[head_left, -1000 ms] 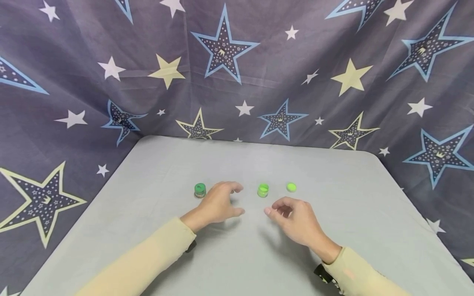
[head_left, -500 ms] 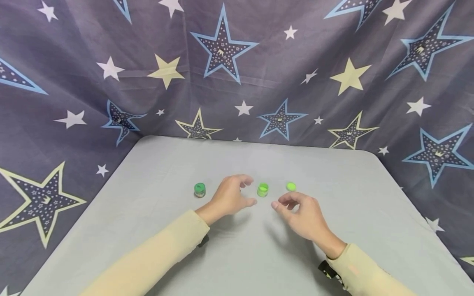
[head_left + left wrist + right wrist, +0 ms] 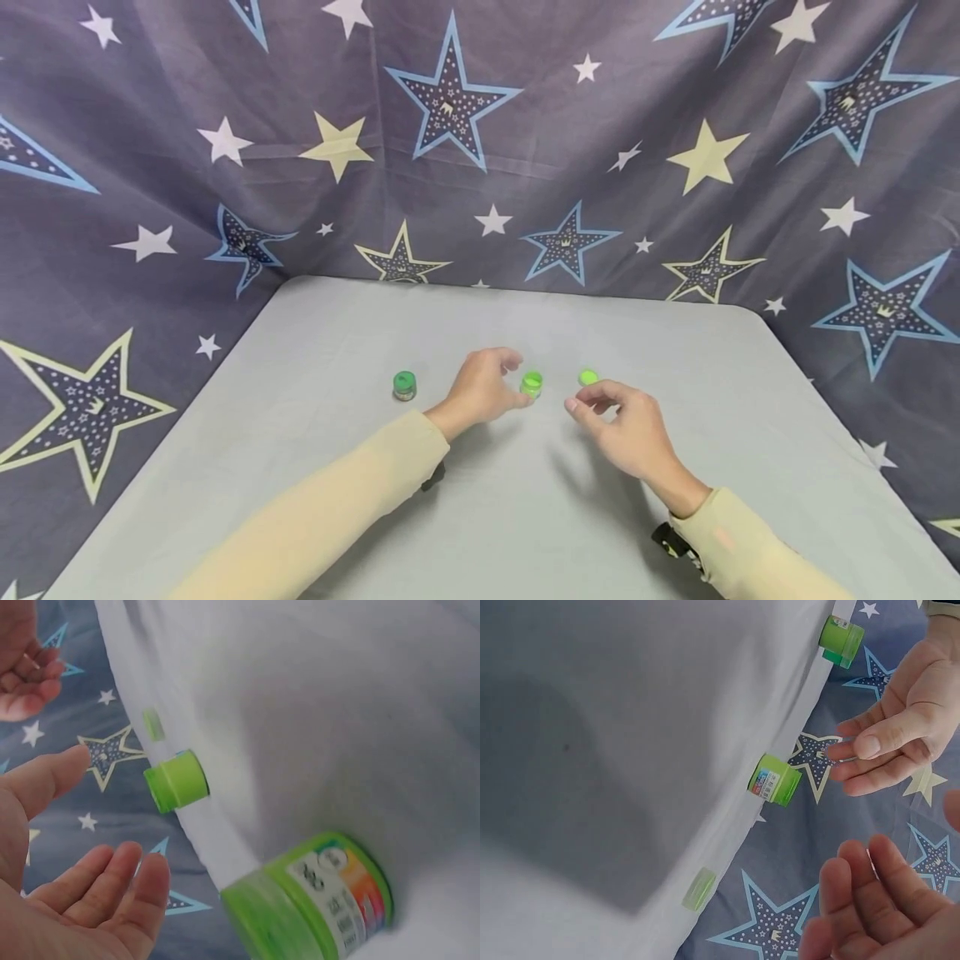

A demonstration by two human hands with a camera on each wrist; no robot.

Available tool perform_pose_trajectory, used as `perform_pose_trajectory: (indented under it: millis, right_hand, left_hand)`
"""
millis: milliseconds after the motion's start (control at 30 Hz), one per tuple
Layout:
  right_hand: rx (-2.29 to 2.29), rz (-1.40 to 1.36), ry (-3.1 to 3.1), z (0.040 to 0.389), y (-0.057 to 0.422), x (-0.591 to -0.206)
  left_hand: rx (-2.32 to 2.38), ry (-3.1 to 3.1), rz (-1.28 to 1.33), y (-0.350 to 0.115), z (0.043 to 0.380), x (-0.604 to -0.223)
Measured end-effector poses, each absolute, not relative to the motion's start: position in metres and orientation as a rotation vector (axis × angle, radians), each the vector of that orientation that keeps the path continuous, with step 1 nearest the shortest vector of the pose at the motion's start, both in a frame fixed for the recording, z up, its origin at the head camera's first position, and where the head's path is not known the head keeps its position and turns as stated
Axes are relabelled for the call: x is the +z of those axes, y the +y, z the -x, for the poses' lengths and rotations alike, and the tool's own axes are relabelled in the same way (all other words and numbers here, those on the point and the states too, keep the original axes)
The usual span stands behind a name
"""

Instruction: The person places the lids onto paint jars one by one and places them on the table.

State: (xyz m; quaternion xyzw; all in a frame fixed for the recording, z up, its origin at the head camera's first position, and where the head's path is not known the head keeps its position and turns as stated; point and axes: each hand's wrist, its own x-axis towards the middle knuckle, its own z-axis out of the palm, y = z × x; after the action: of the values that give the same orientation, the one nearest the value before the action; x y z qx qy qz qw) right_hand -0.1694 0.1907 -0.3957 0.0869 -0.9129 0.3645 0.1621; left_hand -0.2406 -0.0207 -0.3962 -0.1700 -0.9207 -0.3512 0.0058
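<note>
A small uncapped jar, bright lime green inside, stands upright on the table in the head view. My left hand is beside it on the left, fingers spread and thumb overlapping the jar's lower edge. In the left wrist view, a gap shows between those fingers and the lime jar. The lime-green lid lies flat to the right of the jar. Just in front of the lid, my right hand hovers with loosely bent fingers and nothing in them.
A second small jar with a darker green top stands left of the left hand. Pale cloth covers the table. Behind it hangs a dark curtain patterned with stars.
My left hand has moved right and slightly away from me, from near the darker jar to the lime jar. The right hand has drifted right, closer to the lid.
</note>
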Motion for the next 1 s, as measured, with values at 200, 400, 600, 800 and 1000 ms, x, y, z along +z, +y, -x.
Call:
perform_pose_trajectory:
  millis: [200,400,600,800,1000]
  right_hand:
    - [1.046,-0.220,-2.596,0.171,0.195,-0.397]
    - [1.047,-0.184,-2.601,0.173,0.199,-0.397]
    - [1.039,-0.147,-2.606,0.177,0.204,-0.399]
    - [1.049,-0.109,-2.610,0.180,0.209,-0.400]
    - [1.064,-0.099,-2.611,0.181,0.210,-0.402]
  left_hand:
    - [-1.097,-2.944,0.455,-0.011,0.244,-0.399]
    - [-1.075,-2.982,0.386,-0.005,0.250,-0.403]
    - [-1.055,-3.008,0.326,0.001,0.255,-0.407]
    - [-1.039,-3.022,0.283,0.006,0.261,-0.410]
    - [-1.034,-3.055,0.240,0.011,0.265,-0.412]
